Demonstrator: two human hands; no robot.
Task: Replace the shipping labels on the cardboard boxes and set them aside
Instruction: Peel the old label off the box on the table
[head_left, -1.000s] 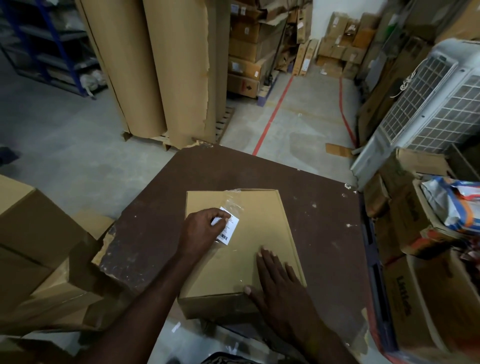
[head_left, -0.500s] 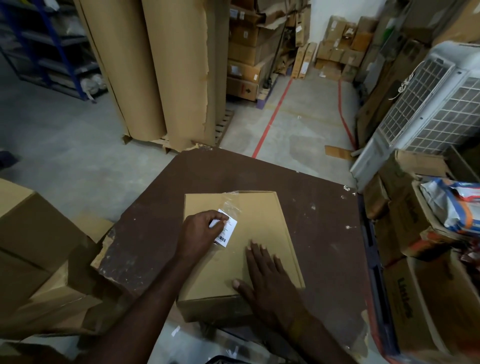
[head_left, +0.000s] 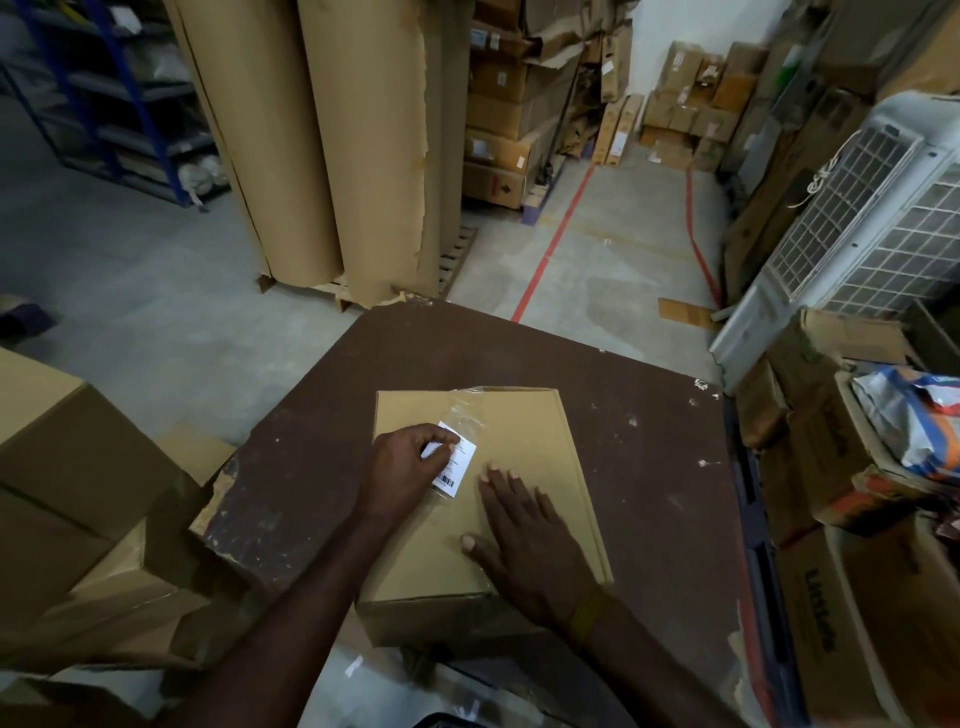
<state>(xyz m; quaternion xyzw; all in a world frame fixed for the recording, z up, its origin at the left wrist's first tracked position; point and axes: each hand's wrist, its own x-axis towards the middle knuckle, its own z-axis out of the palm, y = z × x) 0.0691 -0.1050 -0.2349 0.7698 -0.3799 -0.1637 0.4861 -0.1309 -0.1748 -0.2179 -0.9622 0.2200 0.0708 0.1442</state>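
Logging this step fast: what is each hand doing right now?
Left hand: pinching the label on the box.
Right hand: open, flat on the box.

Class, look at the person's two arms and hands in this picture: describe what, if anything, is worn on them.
Both forearms are bare, with no sleeves in view, and neither the left hand nor the right hand wears a glove. No rings show. The only thing worn is a yellowish band around the right wrist; any marking on it is too small to tell.
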